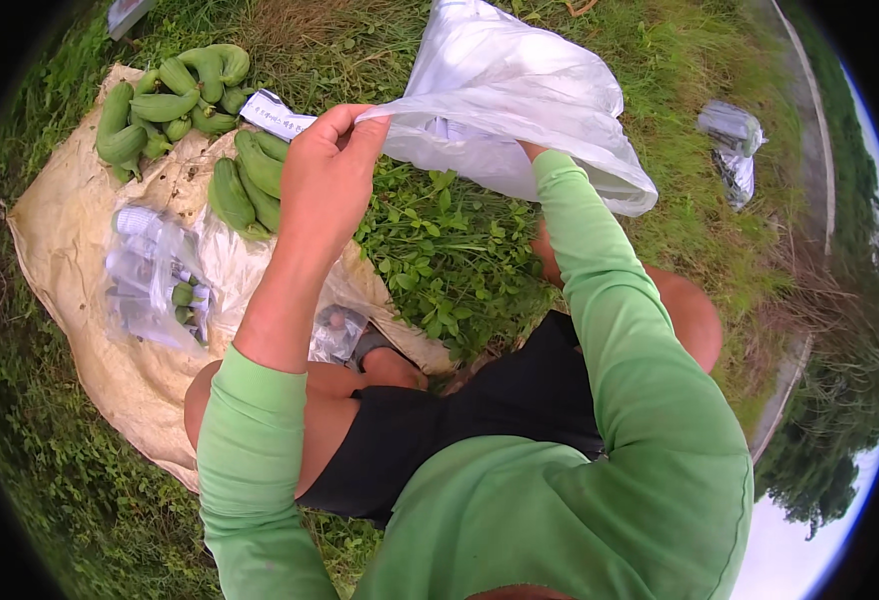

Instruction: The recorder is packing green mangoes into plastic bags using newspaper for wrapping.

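A large translucent white plastic bag (pixel 520 75) lies on the grass in front of me, its mouth turned toward me. My left hand (pixel 332 165) pinches the left edge of that mouth between thumb and fingers. My right hand (pixel 533 150) reaches into the bag, and its fingers are hidden by the plastic. Left of the bag, a printed paper strip (pixel 278 117) lies close to my left hand. Beside that hand rests a small pile of thick green gourd-like vegetables (pixel 257 165); a larger pile of curved green ones (pixel 165 107) sits farther left.
A tan sheet (pixel 70 250) covers the ground at left. On it lie a clear plastic bag (pixel 140 270) with things inside and another clear bag (pixel 335 335) near my foot. Leafy weeds (pixel 450 250) grow ahead of my knees. Plastic packages (pixel 732 125) lie on the right, toward a road edge (pixel 822 130).
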{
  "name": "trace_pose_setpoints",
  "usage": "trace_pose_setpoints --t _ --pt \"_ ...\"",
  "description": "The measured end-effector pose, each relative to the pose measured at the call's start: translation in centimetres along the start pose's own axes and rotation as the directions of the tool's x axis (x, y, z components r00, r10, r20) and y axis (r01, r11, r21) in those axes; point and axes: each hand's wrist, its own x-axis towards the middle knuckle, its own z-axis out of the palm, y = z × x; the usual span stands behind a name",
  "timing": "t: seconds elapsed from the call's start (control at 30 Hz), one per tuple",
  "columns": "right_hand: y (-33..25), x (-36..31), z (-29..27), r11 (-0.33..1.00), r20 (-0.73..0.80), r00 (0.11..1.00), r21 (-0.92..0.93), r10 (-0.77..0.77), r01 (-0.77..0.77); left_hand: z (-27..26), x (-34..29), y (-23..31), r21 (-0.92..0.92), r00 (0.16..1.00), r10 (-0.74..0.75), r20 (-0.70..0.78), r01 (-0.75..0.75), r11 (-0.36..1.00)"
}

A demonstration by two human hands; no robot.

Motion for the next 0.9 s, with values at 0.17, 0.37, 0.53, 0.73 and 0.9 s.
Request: trace_pose_setpoints --t 0.17,0.37,0.53,0.73,0.9 --pt "0.7 0.6 -0.8 0.995 -0.030 0.999 -0.094 -0.021 0.018 0.2 0.3 0.0 0.000 1.000 0.010 0.016 -0.010 1.000" --pt "-3.1 -1.2 1.6 0.998 -0.081 0.995 -0.033 -0.055 0.053 0.3 0.4 0.3 0.015 0.999 0.023 0.024 -0.024 1.000" --pt "-5.5 -3.1 2.1 0.997 0.136 0.989 0.052 0.051 -0.058 0.0 -0.1 0.4 0.050 0.999 -0.039 0.028 0.037 0.998" --pt "-5.9 -3.1 4.3 0.973 0.280 0.943 0.092 0.178 -0.211 0.3 -0.2 0.0 0.006 0.999 -0.023 0.044 0.023 1.000" --pt "-4.8 -1.8 6.7 1.000 0.086 0.996 0.004 0.007 -0.007 0.3 -0.3 -0.1 0.006 0.999 -0.025 0.046 0.025 1.000"
